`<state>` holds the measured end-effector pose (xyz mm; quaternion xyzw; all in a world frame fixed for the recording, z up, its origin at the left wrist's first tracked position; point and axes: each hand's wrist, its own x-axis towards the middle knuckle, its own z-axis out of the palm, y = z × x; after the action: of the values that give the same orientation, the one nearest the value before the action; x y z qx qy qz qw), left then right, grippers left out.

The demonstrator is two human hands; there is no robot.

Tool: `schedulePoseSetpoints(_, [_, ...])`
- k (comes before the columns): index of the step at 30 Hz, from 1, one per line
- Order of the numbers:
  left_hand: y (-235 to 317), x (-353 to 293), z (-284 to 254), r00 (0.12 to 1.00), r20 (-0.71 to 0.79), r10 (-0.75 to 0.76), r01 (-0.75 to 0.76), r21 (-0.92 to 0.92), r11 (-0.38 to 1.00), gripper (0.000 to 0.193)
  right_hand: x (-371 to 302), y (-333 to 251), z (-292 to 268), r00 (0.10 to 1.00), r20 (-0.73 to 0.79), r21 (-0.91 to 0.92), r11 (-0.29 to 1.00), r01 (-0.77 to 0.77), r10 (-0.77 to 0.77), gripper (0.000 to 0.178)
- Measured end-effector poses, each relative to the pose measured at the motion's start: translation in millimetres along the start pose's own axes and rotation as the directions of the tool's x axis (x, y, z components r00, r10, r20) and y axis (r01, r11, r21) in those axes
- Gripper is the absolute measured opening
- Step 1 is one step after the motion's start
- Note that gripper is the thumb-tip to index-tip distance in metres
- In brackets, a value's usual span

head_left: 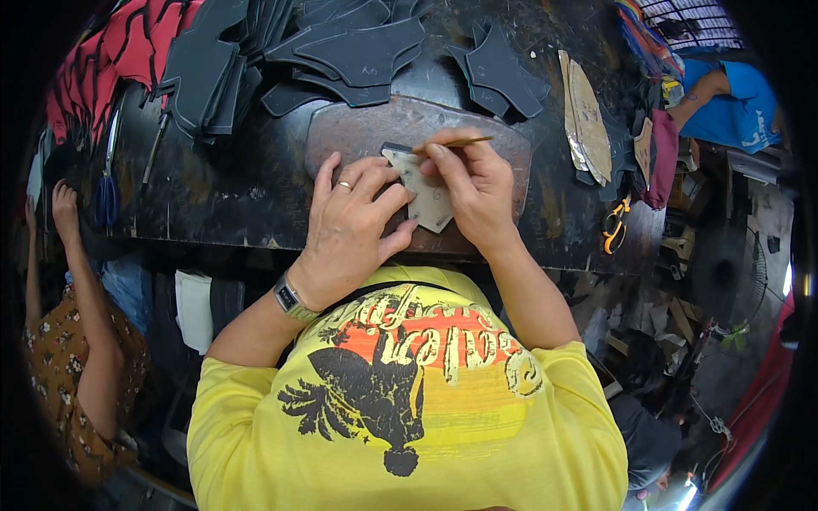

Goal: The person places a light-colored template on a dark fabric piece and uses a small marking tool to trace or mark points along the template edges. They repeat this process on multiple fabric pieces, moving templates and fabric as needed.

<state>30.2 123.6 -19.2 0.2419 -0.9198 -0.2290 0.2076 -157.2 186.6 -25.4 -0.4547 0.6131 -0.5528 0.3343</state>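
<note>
"1 pale, stiff-looking template [436,194] lay on the brown board [341,128]. Which way did it point?"

"Its pointed end faced the wearer's yellow shirt [477,426]; its long axis slanted from upper left to lower right."

"And the grips?"

"The left hand [354,204], fingers loosely spread, rested on its left edge; the right hand [473,183] pinched a thin brown stick [467,141] between thumb and fingers."

"Textures?"

"The board looked scuffed; matte, dark, curved panels [358,51] lay stacked beyond."

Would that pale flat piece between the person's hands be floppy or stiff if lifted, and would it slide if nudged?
The pale piece is probably fairly stiff, given its crisp edges. It looks small and thin, so likely light. Nudged, it might slide, though the left hand at its edge could steady it.
</note>
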Motion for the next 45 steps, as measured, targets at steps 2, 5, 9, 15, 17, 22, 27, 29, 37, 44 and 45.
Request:
schedulePoseSetpoints(2, [0.2, 0.5, -0.5, 1.0, 0.007, -0.007, 0.007, -0.004, 1.0, 0.03, 4.6, 3.0, 5.9, 1.0, 0.023, -0.065, 0.998, 0.02, -0.019, 0.008])
schedulePoseSetpoints(5, [-0.6, 1.5, -0.6, 1.0, 0.0, -0.001, 0.001, 0.0, 1.0, 0.031, 8.9, 7.3, 9.6, 0.989, 0.064, -0.222, 0.964, 0.145, -0.134, 0.009])
schedulePoseSetpoints(9, [-2.1, 3.3, -1.3, 1.0, 0.016, 0.021, -0.022, 0.005, 1.0, 0.032, 7.5, 8.8, 9.6, 0.948, 0.082, -0.338, 0.886, 0.318, -0.309, 0.01])
schedulePoseSetpoints(15, [-1.4, 2.4, -1.1, 1.0, 0.008, 0.02, -0.02, 0.008, 1.0, 0.032, 3.0, 9.5, 10.9, 0.986, 0.039, -0.159, 0.973, 0.168, -0.164, 0.013])
schedulePoseSetpoints(17, [-0.8, 2.8, -0.4, 1.0, 0.006, 0.011, -0.011, 0.024, 1.0, 0.031, 3.2, 10.5, 11.9, 0.912, 0.096, -0.34, 0.848, 0.406, -0.398, 0.013])
schedulePoseSetpoints(22, [-1.1, 4.2, -0.7, 1.0, 0.003, 0.028, -0.028, 0.022, 0.999, 0.03, 10.4, 7.3, 0.7, 0.998, 0.001, 0.086, 0.994, 0.061, -0.061, 0.007])
schedulePoseSetpoints(27, [-1.9, 6.3, -4.0, 0.998, 0.05, 0.025, -0.025, 0.011, 1.0, 0.029, 1.4, -12.8, -39.6, 0.998, -0.046, 0.409, 0.912, -0.028, 0.052, 0.015])
schedulePoseSetpoints(29, [-2.3, 9.7, -6.1, 0.998, 0.061, 0.03, -0.029, -0.015, 0.999, 0.04, -12.9, -22.9, -57.9, 0.989, 0.086, -0.232, 0.963, 0.141, -0.124, 0.024])
schedulePoseSetpoints(37, [-13.6, 43.2, -18.0, 0.958, 0.252, 0.134, -0.108, -0.116, 0.987, 0.082, -43.3, -23.5, -63.9, 0.994, 0.089, -0.766, 0.633, 0.107, -0.06, 0.048])
schedulePoseSetpoints(44, [-16.3, 54.0, -25.5, 0.964, 0.26, 0.055, 0.043, -0.357, 0.933, 0.067, -45.4, -1.0, -71.9, 0.966, 0.004, -0.664, 0.721, 0.195, -0.258, 0.033])
schedulePoseSetpoints(45, [-17.1, 53.0, -24.8, 0.966, 0.255, 0.033, 0.08, -0.42, 0.904, 0.063, -45.8, 5.1, -74.1, 0.965, -0.036, -0.614, 0.768, 0.183, -0.259, 0.028])
